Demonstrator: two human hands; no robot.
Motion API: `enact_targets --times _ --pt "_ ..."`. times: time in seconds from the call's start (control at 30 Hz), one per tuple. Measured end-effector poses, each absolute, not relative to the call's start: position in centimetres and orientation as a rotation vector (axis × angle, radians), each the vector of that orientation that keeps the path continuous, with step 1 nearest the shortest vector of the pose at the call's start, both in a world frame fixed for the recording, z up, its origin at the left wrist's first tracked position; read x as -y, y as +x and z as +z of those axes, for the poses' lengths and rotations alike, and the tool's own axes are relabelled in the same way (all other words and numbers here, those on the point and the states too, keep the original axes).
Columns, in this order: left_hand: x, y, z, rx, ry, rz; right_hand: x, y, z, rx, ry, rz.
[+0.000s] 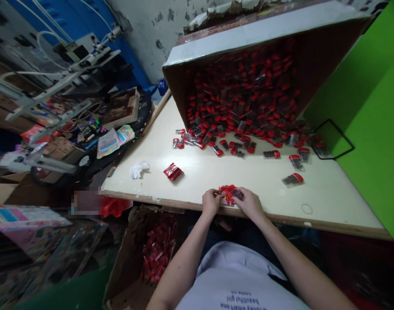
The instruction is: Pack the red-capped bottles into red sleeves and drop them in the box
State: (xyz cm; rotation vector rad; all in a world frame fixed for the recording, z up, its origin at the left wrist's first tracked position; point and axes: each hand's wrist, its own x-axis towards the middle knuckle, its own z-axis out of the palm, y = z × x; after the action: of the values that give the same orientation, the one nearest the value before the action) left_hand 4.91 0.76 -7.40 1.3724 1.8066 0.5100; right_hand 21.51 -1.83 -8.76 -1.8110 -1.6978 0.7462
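Note:
My left hand [212,202] is closed on the left edge of a red printed packet [227,193] at the front edge of the table. My right hand [251,204] is closed around a small clear bottle [238,194] with dark contents, held against the right side of the packet. Fingers partly hide both. Ahead of my hands, similar red-capped bottles [238,153] lie scattered on the tabletop. To the left lies a small stack of red packets [173,172].
A large tipped cardboard box [261,36] at the back is full of red-capped bottles. A crumpled white tissue [139,170], a rubber band [307,209] and a black wire frame [340,137] lie on the table [197,172]. Below left stands an open carton [124,258] of red packets.

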Motion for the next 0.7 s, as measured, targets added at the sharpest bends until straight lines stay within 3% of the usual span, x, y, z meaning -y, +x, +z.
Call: enact_targets --times 0.43,0.7 --pt "-0.6 4.3 -7.2 -1.676 1.215 0.683 2.5 22.4 -7.6 1.484 -1.763 0.885" --pt "0.3 4.8 -6.4 -1.464 0.773 0.875 3.1 21.0 -6.5 1.365 -1.613 1.104"
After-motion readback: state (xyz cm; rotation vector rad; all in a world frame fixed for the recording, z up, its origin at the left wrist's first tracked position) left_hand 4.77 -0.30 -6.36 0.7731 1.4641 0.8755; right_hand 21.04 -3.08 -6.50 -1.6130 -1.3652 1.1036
